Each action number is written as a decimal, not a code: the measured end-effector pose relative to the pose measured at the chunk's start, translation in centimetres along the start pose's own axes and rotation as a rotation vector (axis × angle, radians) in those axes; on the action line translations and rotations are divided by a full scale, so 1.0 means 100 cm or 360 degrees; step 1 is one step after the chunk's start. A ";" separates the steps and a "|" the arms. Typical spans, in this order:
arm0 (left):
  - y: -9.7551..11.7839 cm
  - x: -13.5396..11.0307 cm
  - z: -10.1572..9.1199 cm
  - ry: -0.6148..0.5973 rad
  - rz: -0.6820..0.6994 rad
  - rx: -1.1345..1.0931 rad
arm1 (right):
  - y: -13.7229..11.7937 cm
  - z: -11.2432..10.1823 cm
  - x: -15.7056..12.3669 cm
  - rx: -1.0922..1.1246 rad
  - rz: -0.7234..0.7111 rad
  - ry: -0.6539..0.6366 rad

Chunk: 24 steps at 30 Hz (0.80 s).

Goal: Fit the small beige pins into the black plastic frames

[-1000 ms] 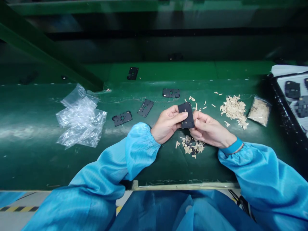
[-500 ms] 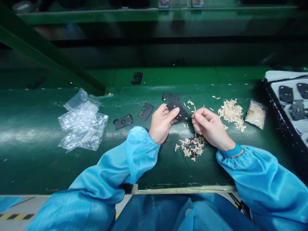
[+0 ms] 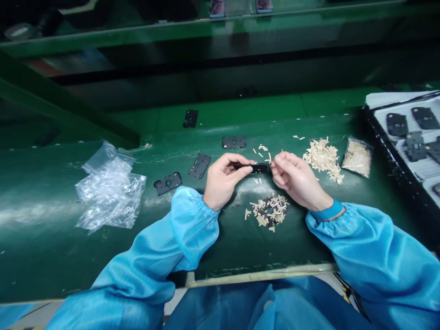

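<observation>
Since the earlier frame, the black plate (image 3: 252,168) has rolled from showing its flat face to sitting edge-on to my view, so I now see only its thin side, level between the hands. My left hand (image 3: 223,179) has it pinched, thumb on top and fingers curled beneath, nearly closed around it. My right hand (image 3: 297,179) is curled, with its fingertips (image 3: 274,168) at the plate's right end; from this camera I cannot tell whether they grip it or only touch it. With a piece this thin, I'd keep the pinch light and steady and work directly above the counter (image 3: 233,243), so nothing flicks away. Just below the hands lies a small pile (image 3: 270,212) of pale strips mixed with black bits. Past my right hand sit a bigger heap of pale strips (image 3: 323,158) and a clear bag (image 3: 357,157) packed with more. Further black plates (image 3: 199,166) lie spread to the left, beside crumpled plastic wrap (image 3: 110,190), and a black tray (image 3: 384,149) holds others at the right edge. Blue sleeves (image 3: 194,224) cover both arms.
</observation>
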<state>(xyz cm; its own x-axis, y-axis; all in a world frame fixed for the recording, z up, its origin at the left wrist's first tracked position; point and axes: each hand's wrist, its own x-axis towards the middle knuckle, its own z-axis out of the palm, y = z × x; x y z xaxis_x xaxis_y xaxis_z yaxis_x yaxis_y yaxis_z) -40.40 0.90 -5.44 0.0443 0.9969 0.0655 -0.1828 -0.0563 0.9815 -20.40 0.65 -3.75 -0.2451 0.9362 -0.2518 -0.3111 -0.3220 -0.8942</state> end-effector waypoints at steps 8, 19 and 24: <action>0.003 -0.002 0.002 0.0007 0.0201 0.0221 | -0.010 -0.004 -0.004 -0.0112 0.0055 -0.0144; 0.003 -0.003 0.001 -0.0013 0.0203 0.0322 | -0.013 -0.003 -0.005 -0.0178 0.0062 -0.0106; 0.001 -0.003 0.001 -0.0006 0.0174 0.0293 | -0.014 -0.001 -0.005 -0.0209 0.0056 -0.0065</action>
<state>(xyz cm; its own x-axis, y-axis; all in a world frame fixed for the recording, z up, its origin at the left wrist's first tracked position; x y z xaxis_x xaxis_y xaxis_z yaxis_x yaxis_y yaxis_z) -40.30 0.59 -5.33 0.0378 0.9841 0.1736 -0.0041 -0.1736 0.9848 -19.74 0.66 -2.38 -0.2916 0.9173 -0.2711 -0.1794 -0.3309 -0.9265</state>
